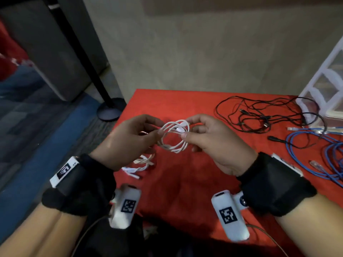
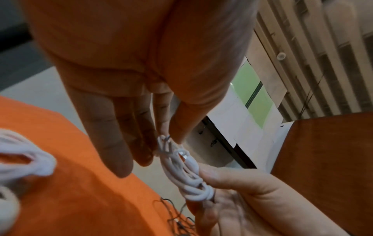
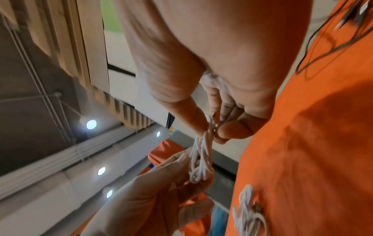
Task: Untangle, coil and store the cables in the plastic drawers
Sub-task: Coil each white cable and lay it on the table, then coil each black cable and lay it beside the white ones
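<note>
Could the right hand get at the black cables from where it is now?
Probably yes, once free: the right hand pinches the white coil, but only bare red cloth lies between it and the black cables.

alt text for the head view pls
Two hands, left hand and right hand, pinch a small coiled white cable above a red tablecloth. Tangled black cables, blue cables and white plastic drawers sit right.

Count time: two hands, left hand [image 1: 128,138] and right hand [image 1: 209,140], sharing one white coiled cable [image 1: 175,138]. Second white cable bundle [image 1: 143,166] on the red cloth [image 1: 194,173], plus one black cable tangle [image 1: 269,115], a blue cable heap [image 1: 315,154] I can't count, one plastic drawer unit [image 1: 326,86].
</note>
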